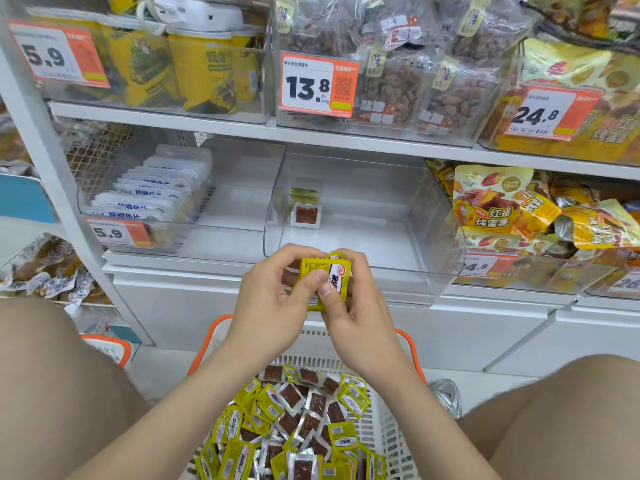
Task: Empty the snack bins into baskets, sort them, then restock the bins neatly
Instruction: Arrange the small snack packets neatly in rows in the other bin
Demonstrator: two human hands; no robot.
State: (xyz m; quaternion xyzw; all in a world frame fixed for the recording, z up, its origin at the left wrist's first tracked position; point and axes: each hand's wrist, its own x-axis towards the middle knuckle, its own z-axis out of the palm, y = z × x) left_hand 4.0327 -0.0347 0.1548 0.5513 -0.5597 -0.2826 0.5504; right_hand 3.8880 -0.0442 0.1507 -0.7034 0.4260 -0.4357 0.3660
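Observation:
My left hand [268, 292] and my right hand [349, 303] together hold a small stack of yellow snack packets [323, 280] just in front of the clear middle bin [433, 237]. That bin is almost bare: a short row of packets [305, 211] stands at its back left. Below my arms, a white basket with orange handles [391, 424] is heaped with several yellow packets [294, 427], many showing a brown window.
The left clear bin [166, 233] holds a row of white-and-blue packets. The right bin [540, 216] is full of yellow sweet-potato bags. The upper shelf [214, 124] carries more bins with price tags. A second basket [107, 348] sits by my left knee.

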